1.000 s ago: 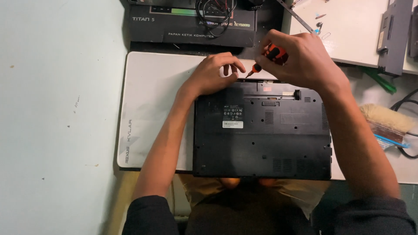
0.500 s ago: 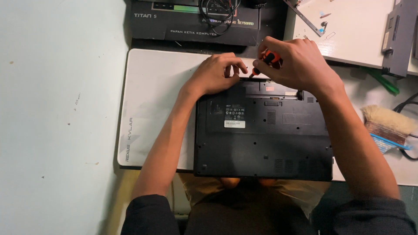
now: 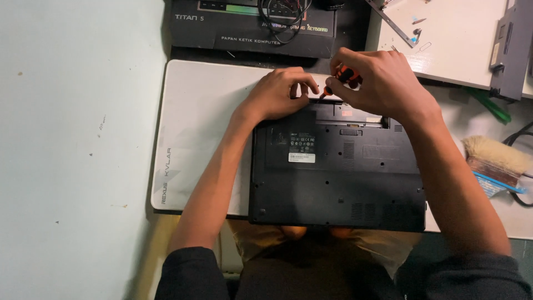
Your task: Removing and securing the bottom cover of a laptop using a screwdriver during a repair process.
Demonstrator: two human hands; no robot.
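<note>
A black laptop (image 3: 338, 178) lies upside down on a white mat (image 3: 200, 133), its underside with vents and a white label facing up. My right hand (image 3: 377, 83) grips a screwdriver with a red and black handle (image 3: 345, 76), tip down at the laptop's far edge. My left hand (image 3: 280, 93) rests on the far left corner of the laptop, fingers curled beside the screwdriver tip. Whether those fingers pinch anything is hidden.
A black keyboard box (image 3: 250, 25) with coiled cable sits beyond the mat. At the right lie a white board (image 3: 461, 39) with small metal parts, a grey panel (image 3: 513, 50), a green tool (image 3: 488, 105) and a brush (image 3: 494, 155). Pale table surface (image 3: 72, 139) spreads left.
Both hands stay at the laptop's far edge. The right hand has shifted slightly on the screwdriver, and the view has moved a little.
</note>
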